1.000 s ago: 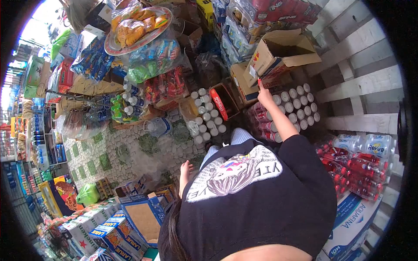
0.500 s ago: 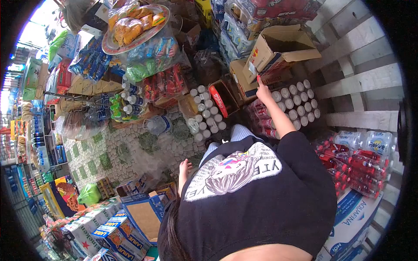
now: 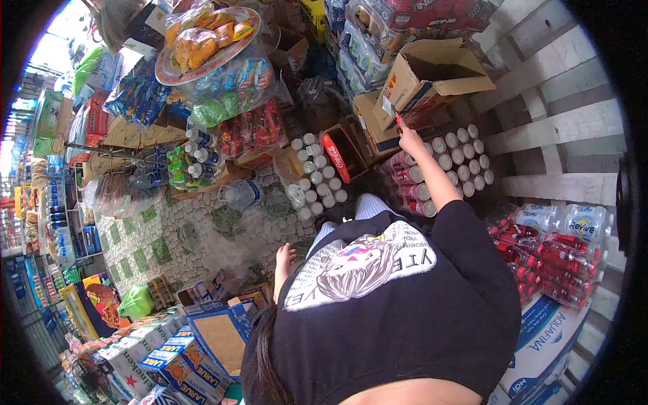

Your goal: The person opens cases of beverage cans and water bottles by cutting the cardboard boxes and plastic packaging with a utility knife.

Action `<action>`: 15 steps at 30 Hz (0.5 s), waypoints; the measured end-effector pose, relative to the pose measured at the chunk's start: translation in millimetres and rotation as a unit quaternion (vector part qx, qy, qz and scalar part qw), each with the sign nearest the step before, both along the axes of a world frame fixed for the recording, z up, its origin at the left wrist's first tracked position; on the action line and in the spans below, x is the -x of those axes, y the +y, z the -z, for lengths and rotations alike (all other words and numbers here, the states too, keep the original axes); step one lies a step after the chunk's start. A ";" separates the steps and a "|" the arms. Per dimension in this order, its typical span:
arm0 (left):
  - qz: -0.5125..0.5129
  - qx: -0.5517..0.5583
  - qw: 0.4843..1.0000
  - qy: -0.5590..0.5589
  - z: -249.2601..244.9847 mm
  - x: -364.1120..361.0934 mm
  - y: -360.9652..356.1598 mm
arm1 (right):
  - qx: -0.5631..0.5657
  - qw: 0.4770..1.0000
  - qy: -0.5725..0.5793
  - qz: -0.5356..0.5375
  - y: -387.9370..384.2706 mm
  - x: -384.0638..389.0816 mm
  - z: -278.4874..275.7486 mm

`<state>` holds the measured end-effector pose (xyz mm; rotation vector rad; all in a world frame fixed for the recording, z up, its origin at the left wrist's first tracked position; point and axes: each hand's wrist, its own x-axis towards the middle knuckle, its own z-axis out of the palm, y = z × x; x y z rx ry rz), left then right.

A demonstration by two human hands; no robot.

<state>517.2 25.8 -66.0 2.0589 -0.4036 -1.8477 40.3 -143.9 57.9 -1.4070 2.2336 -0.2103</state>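
Note:
My right hand (image 3: 410, 140) is stretched forward and closed around a small red tool (image 3: 399, 121). The tool's tip meets the side of an open cardboard box (image 3: 412, 84), close to a white patch on it. Below that hand stand plastic-wrapped cans (image 3: 410, 175) with pale tops, in rows. My left hand (image 3: 285, 257) hangs low at my side above the floor, fingers loosely apart and nothing in them. Nearest to it is a group of cans (image 3: 317, 179) in a torn carton, beside a red Coca-Cola box (image 3: 335, 155).
Red bottles (image 3: 563, 263) and an Aquafina carton (image 3: 547, 334) are stacked at the right. Larue beer boxes (image 3: 185, 364) stand lower left. A plate of packaged snacks (image 3: 208, 47) tops goods at upper left. A clear jug (image 3: 241, 194) sits on the patterned floor (image 3: 182, 236).
The view has shifted slightly. My right hand keeps the red tool against the box, and my left hand has barely moved.

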 end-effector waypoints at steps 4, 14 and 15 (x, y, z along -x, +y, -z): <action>0.002 -0.011 1.000 0.018 8.1 -5.0 1.2 | -0.015 1.000 0.011 -0.021 -1.3 11.3 0.2; 0.043 -0.010 0.999 -0.024 -14.5 2.9 0.3 | -0.006 0.995 0.023 -0.097 2.3 33.3 -8.1; 0.037 -0.019 0.999 -0.028 -15.5 4.2 -0.9 | -0.026 0.993 0.038 -0.106 1.6 33.0 -12.7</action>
